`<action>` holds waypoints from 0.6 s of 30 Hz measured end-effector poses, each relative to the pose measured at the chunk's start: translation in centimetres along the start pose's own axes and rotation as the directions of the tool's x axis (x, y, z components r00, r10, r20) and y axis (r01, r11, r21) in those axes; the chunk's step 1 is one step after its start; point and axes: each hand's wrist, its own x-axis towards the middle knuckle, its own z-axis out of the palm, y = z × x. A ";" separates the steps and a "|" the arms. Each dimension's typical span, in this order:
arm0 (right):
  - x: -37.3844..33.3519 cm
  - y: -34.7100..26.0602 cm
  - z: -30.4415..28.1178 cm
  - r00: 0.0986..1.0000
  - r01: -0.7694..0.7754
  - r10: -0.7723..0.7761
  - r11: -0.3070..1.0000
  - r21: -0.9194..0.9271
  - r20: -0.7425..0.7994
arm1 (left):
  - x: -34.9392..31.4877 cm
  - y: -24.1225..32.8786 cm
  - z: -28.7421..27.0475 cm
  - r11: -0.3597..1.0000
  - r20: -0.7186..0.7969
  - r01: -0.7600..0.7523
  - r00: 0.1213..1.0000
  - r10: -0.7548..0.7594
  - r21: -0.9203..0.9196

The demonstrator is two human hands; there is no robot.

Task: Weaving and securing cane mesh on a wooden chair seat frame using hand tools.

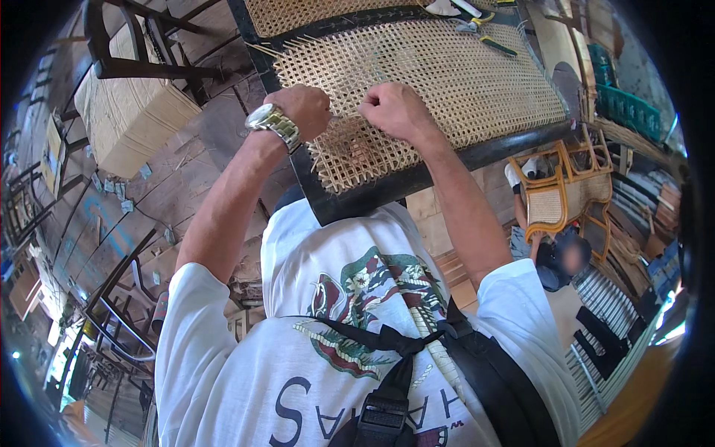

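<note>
The cane (462, 97) lies over a black frame (477, 158) in front of the person. The left hand (302, 109), a watch (272, 121) at its wrist, is at the cane's left part; the right hand (396, 110) is near it, over the weave. The fingers of both are curled in; whether they pinch a strand cannot be told. Pliers (497, 46) lie on the cane's far right part. A co-worker (553, 270) is beside a wooden chair (555, 184).
</note>
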 end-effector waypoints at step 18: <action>0.6 -3.4 0.4 0.996 0.072 -0.041 0.914 -0.399 0.084 | 2.7 -2.6 2.4 0.826 0.224 0.098 0.974 0.036 -0.556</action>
